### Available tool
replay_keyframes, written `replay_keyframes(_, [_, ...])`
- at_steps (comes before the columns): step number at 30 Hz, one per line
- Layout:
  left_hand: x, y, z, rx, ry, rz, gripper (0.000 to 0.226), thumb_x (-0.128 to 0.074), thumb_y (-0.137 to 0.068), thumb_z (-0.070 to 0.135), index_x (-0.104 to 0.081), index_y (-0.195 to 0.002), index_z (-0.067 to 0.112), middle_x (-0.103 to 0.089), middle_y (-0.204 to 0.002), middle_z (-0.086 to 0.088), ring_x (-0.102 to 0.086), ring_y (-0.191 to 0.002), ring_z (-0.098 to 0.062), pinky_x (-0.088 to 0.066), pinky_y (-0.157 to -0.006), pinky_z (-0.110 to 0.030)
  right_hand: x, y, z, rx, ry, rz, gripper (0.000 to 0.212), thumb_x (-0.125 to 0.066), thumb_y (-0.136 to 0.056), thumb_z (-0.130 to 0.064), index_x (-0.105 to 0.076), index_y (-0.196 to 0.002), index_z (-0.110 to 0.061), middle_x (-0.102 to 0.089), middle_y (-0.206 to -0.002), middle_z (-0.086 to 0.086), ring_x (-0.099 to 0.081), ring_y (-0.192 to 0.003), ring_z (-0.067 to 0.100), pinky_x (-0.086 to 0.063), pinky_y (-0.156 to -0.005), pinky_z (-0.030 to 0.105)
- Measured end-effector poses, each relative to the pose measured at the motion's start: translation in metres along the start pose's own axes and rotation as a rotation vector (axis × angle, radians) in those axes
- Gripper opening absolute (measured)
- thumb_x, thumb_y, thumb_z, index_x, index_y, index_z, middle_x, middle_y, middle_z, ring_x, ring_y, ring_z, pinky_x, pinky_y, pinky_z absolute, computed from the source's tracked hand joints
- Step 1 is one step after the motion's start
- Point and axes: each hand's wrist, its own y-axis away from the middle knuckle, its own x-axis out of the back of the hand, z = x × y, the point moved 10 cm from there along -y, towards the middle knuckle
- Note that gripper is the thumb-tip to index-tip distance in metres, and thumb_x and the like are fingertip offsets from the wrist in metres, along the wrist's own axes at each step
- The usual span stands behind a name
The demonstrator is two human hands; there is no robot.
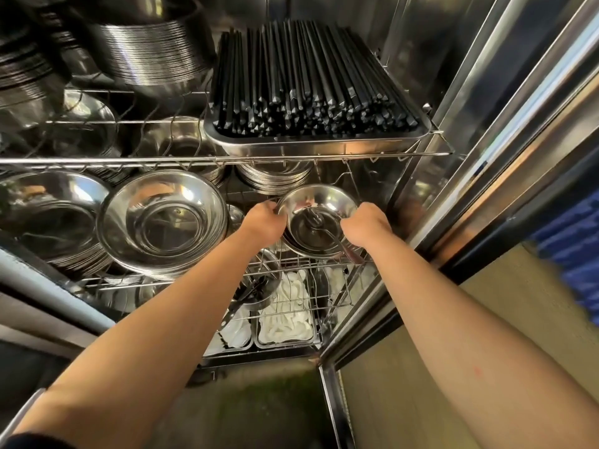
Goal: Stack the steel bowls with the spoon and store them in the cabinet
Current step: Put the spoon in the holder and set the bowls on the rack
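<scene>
Two bare forearms reach up from the bottom corners of the frame into an open steel cabinet (505,102). Left hand (261,222) closes its fingers over the left rim of a small stack of steel bowls (316,218), and right hand (366,223) grips the right rim, so both hands pinch the stack between them. These bowls sit at the centre of the frame, on the right part of the middle wire shelf (291,270). A spoon (327,231) lies inside the top bowl, its handle pointing toward the lower right, over the rim beside the right hand. Just left of the stack stand taller stacks of larger steel bowls (162,222). On the upper shelf, upper centre of the frame, a steel tray (317,142) holds a dense pile of black chopsticks (308,79). Below the held bowls, white items (287,315) fill trays on the lowest shelf; I cannot tell what they are.
</scene>
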Motion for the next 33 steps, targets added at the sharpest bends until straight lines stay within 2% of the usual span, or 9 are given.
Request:
replay_keyframes(3, [0.001, 0.004, 0.003, -0.015, 0.021, -0.021, 0.055, -0.043, -0.098, 0.060, -0.063, -0.118, 0.013, -0.075, -0.097, -0.009, -0.075, -0.085, -0.028, -0.056, -0.067, -0.034, 0.006, 0.010, -0.020, 0.136, 0.122, 0.081, 0.038, -0.063, -0.095, -0.016, -0.059, -0.130, -0.004, -0.060, -0.124, 0.016, -0.059, -0.111, 0.034, -0.052, -0.079, 0.036])
replay_keyframes(5, [0.002, 0.006, 0.004, -0.034, 0.010, -0.018, 0.051, -0.047, -0.098, 0.056, -0.064, -0.120, 0.014, -0.071, -0.082, -0.004, -0.074, -0.078, -0.026, -0.051, -0.056, -0.029, 0.004, 0.015, -0.031, 0.223, 0.166, 0.114, 0.039, -0.061, -0.096, -0.019, -0.061, -0.133, -0.005, -0.057, -0.132, 0.017, -0.053, -0.121, 0.036, -0.050, -0.093, 0.041])
replay_keyframes(9, [0.013, 0.016, 0.005, -0.099, -0.016, 0.032, 0.059, -0.054, -0.097, 0.049, -0.048, -0.144, 0.013, -0.063, -0.083, 0.006, -0.061, -0.058, -0.011, -0.043, -0.049, -0.021, -0.012, 0.023, -0.039, 0.291, 0.210, 0.049, 0.032, -0.060, -0.098, -0.027, -0.069, -0.119, -0.004, -0.067, -0.123, 0.017, -0.062, -0.110, 0.036, -0.052, -0.081, 0.037])
replay_keyframes(12, [0.021, 0.033, 0.001, -0.182, -0.121, 0.053, 0.052, -0.056, -0.096, 0.033, -0.048, -0.143, 0.014, -0.062, -0.123, -0.011, -0.068, -0.086, -0.024, -0.053, -0.070, -0.030, -0.024, 0.025, -0.036, 0.278, 0.224, -0.022, 0.035, -0.061, -0.098, -0.029, -0.068, -0.122, -0.006, -0.070, -0.118, 0.015, -0.065, -0.106, 0.033, -0.052, -0.078, 0.035])
replay_keyframes(16, [0.018, 0.062, -0.013, -0.254, -0.392, 0.025, 0.058, -0.052, -0.099, 0.040, -0.040, -0.150, 0.016, -0.041, -0.152, -0.020, -0.067, -0.108, -0.037, -0.057, -0.091, -0.042, -0.031, 0.027, -0.031, 0.243, 0.257, -0.047, 0.026, -0.060, -0.098, -0.024, -0.071, -0.111, -0.004, -0.069, -0.101, 0.013, -0.064, -0.094, 0.031, -0.046, -0.071, 0.033])
replay_keyframes(19, [0.009, 0.083, -0.032, -0.284, -0.569, -0.017, 0.060, -0.048, -0.099, 0.043, -0.036, -0.152, 0.017, -0.042, -0.152, -0.016, -0.058, -0.123, -0.034, -0.049, -0.101, -0.044, -0.032, 0.028, -0.030, 0.221, 0.274, -0.027, 0.020, -0.060, -0.096, -0.015, -0.072, -0.106, -0.003, -0.065, -0.092, 0.011, -0.060, -0.084, 0.029, -0.046, -0.069, 0.033])
replay_keyframes(24, [0.000, 0.108, -0.072, -0.269, -0.741, -0.072, 0.064, -0.049, -0.098, 0.045, -0.032, -0.153, 0.017, -0.043, -0.153, -0.013, -0.043, -0.139, -0.034, -0.038, -0.113, -0.047, -0.032, 0.032, -0.033, 0.188, 0.251, 0.016, 0.021, -0.065, -0.094, -0.014, -0.071, -0.111, -0.003, -0.070, -0.102, 0.015, -0.067, -0.096, 0.034, -0.047, -0.069, 0.034])
replay_keyframes(28, [0.008, 0.122, -0.087, -0.301, -0.781, -0.019, 0.068, -0.051, -0.097, 0.047, -0.030, -0.154, 0.017, -0.048, -0.149, -0.011, -0.045, -0.136, -0.031, -0.036, -0.114, -0.045, -0.031, 0.034, -0.032, 0.165, 0.199, 0.036, 0.024, -0.068, -0.092, -0.016, -0.070, -0.112, -0.001, -0.070, -0.101, 0.016, -0.067, -0.095, 0.034, -0.046, -0.069, 0.032])
replay_keyframes(33, [0.020, 0.130, -0.100, -0.304, -0.759, 0.038, 0.069, -0.055, -0.095, 0.046, -0.031, -0.153, 0.018, -0.046, -0.151, -0.008, -0.043, -0.138, -0.029, -0.032, -0.116, -0.043, -0.022, 0.044, -0.029, 0.128, 0.105, 0.109, 0.007, -0.064, -0.092, -0.012, -0.067, -0.088, -0.008, -0.046, -0.062, 0.000, -0.044, -0.055, 0.014, -0.032, -0.045, 0.023])
